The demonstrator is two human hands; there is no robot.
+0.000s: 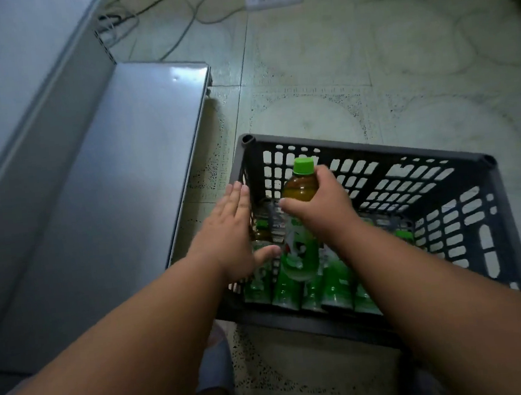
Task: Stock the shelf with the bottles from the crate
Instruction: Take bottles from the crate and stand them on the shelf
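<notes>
While the right hand [323, 204] gripped the green-capped bottle [300, 193] by its shoulder above the crate [375, 151], it could have slipped onto the bottles packed below [312, 288]; the left hand [234, 231], open and flat, hovered at the crate's near-shelf wall, the shelf [108, 180] bare.

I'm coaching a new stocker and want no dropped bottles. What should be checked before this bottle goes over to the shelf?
1. Grip: right hand wraps the bottle below its shoulder, fingers closed round it: ok.
2. Cap: green cap is on; whether it is tight: cannot tell.
3. Clear of the crate: the bottle's base is still below the crate rim, among the other bottles: not ok yet.
4. Left hand free: open and flat over the crate's left edge, holding nothing: ok.
5. Landing spot: the shelf surface in view is bare: ok.
</notes>
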